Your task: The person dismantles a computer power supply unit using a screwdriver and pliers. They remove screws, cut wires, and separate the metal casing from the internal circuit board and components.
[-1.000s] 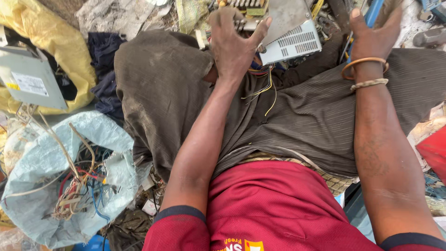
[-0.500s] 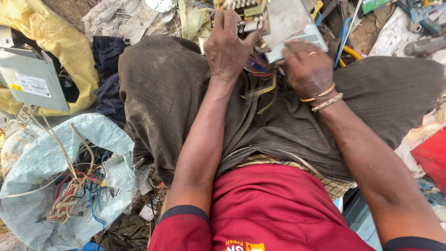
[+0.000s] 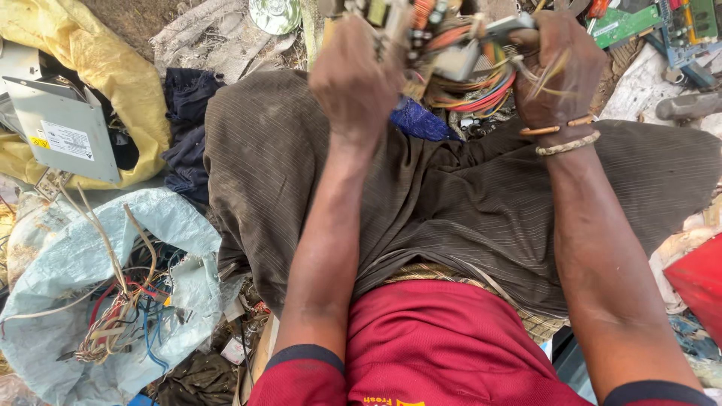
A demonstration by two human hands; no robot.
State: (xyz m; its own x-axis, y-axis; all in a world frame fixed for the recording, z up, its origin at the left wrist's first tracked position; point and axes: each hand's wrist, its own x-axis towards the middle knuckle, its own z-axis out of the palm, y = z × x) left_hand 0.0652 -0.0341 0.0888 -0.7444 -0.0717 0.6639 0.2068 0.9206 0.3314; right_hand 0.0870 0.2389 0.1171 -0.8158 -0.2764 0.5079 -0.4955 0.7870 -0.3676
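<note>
Though hemmed by scrap, hands (image 3: 451, 75) on wire bundle (image 3: 470, 71).

Outdoor daylight. Bare dirt ground (image 3: 128, 22) littered with scrap: yellow sack (image 3: 113, 68), pale blue sack (image 3: 68, 263) of loose wires (image 3: 120, 316), grey metal casing (image 3: 64, 124).

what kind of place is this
Probably an informal scrap-electronics sorting spot on open ground: a pale sack of stripped wires, a metal drive casing, green circuit boards, and both hands gripping a wired component.
</note>
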